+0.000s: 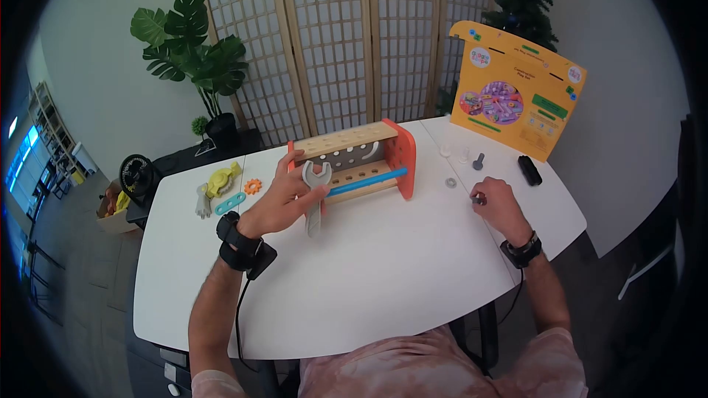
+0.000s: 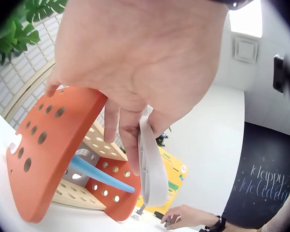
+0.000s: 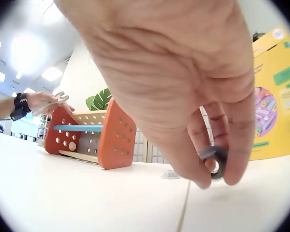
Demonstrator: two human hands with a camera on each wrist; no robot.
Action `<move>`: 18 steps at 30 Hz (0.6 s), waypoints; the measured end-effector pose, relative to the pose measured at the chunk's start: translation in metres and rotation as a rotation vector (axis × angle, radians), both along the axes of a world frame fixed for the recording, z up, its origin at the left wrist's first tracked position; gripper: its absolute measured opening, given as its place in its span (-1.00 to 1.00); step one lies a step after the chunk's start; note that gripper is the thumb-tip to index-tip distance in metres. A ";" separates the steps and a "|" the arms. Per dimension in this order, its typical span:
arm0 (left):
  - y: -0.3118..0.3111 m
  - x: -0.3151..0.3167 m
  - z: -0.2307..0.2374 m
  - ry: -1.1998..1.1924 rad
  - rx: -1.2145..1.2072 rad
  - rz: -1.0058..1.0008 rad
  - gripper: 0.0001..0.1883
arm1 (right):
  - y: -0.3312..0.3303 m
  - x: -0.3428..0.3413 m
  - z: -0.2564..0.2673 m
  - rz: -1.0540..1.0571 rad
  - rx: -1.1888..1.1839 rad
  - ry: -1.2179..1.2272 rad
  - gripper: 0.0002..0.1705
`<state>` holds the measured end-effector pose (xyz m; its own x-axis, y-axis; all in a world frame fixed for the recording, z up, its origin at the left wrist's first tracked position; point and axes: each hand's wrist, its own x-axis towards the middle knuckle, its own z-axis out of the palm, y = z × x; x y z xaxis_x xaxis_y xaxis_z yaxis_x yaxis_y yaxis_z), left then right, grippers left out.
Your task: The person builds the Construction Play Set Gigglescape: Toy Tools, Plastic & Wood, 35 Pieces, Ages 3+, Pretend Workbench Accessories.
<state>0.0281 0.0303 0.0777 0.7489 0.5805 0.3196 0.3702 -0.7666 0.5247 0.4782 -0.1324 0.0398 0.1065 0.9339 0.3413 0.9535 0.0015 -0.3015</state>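
My left hand (image 1: 279,200) holds a light grey toy wrench (image 1: 313,222) between thumb and fingers, its forked end up. Fingers of the same hand reach the near orange side panel (image 2: 58,140) of a wooden toy toolbox. The toolbox has perforated wooden slats, a blue bar (image 1: 369,182) across its front and another orange end panel (image 1: 403,158) at the right. Over the right part of the table, my right hand (image 1: 501,210) pinches a dark grey ring-shaped piece (image 3: 222,157) between thumb and fingertips, close above the tabletop. A light grey nut (image 1: 451,183) lies nearby.
Beyond the right hand lie a dark grey bolt (image 1: 479,162), whitish small pieces (image 1: 464,155) and a black case (image 1: 529,170). A yellow box (image 1: 509,96) stands behind them. At left are an orange gear (image 1: 253,186), a teal strip (image 1: 230,203) and a yellow piece (image 1: 223,177).
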 end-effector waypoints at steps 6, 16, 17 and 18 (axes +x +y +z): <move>-0.014 0.003 0.010 0.028 -0.041 0.125 -0.61 | 0.005 -0.083 0.064 0.203 -0.040 0.378 -0.82; -0.065 0.025 0.025 -0.145 0.213 0.279 -0.72 | 0.019 -0.165 0.092 0.601 -0.021 0.997 -0.82; -0.069 0.026 0.028 -0.170 0.156 0.294 -0.68 | 0.018 -0.168 0.093 0.601 -0.020 1.000 -0.82; -0.072 0.026 0.029 -0.196 0.099 0.308 -0.64 | 0.017 -0.171 0.092 0.632 -0.060 1.134 -0.80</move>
<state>0.0541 -0.0413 0.1070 0.4633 0.7283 0.5049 0.4915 -0.6853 0.5375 0.3073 -0.1152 0.1322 -0.1548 0.9388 0.3077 0.0079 0.3126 -0.9499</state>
